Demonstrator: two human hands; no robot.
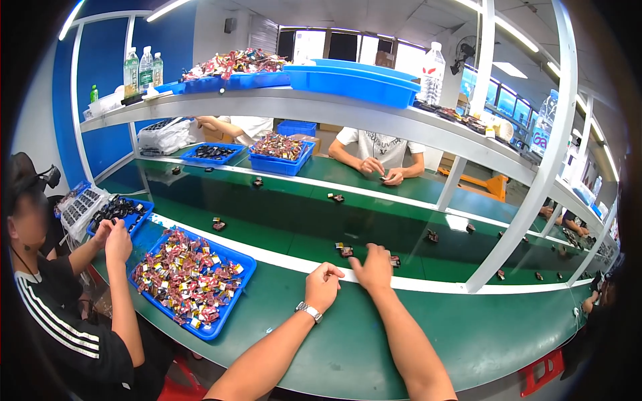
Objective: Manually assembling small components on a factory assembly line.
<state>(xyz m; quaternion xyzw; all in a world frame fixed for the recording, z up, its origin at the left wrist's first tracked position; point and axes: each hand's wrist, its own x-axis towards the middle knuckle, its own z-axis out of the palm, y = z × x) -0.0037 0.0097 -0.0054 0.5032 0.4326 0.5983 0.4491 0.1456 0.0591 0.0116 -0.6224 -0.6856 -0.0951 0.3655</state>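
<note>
My left hand [323, 286], with a metal watch [308, 311] at its wrist, hovers by the white edge strip of the green conveyor belt. Its fingers are curled together, and whatever they hold, if anything, is hidden. Over the belt's near edge my right hand [374, 269] reaches out, fingers apart and nothing visible in them. Just beyond its thumb lies a small circuit board part [344, 250] with a yellow-and-white piece. Another small dark-and-red part [394, 261] sits close to its right side.
A blue tray [249, 267] heaped with small red boards stands to my left. Beside it a co-worker [60, 307] handles parts at a tray of black pieces [117, 212]. Overhead runs a shelf [267, 101] with trays and bottles; its post [518, 230] rises at right. Another person [381, 157] sits opposite.
</note>
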